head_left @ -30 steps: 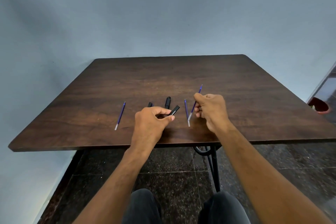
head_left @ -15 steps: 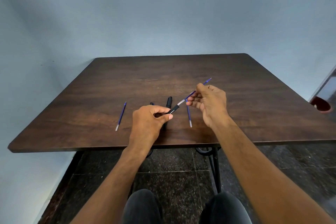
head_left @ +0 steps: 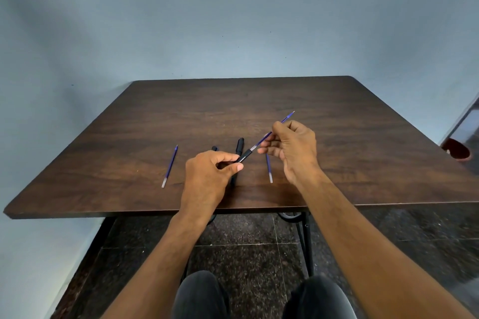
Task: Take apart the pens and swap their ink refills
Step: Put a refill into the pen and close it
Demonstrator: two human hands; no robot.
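My left hand (head_left: 210,173) grips a black pen barrel (head_left: 245,156) just above the dark wooden table (head_left: 363,163), its open end pointing up and right. My right hand (head_left: 293,150) pinches a blue ink refill (head_left: 285,119) whose clear end meets the barrel's mouth. A second blue refill (head_left: 269,168) lies on the table under my right hand. A third refill (head_left: 169,166) lies to the left. A black pen part (head_left: 239,145) lies behind my left hand, and another black tip (head_left: 214,148) peeks out beside it.
A reddish-brown bowl-like object (head_left: 456,153) sits on the floor past the table's right edge. My knees (head_left: 259,298) are under the table's near edge, over a dark tiled floor. A blue-grey wall stands behind the table.
My right hand lifted one blue refill off the table and brought its clear end to the mouth of the barrel in my left hand. The left hand stayed almost still.
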